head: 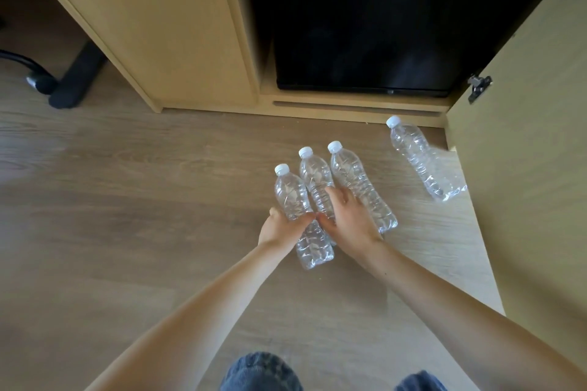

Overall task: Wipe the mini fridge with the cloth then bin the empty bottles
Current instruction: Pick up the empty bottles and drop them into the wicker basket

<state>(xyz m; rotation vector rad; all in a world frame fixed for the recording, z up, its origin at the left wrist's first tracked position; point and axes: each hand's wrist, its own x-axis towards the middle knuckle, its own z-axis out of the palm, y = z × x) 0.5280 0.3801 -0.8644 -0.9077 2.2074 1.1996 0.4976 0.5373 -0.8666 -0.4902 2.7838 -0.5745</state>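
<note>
Gripping bottles (317, 187), both hands (317, 225) low.

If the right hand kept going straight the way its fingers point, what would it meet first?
The right hand points up and slightly left, already lying on the middle bottle. Going on, it would slide along that bottle toward its cap, then probably reach the cabinet base; depth is unclear.
</note>
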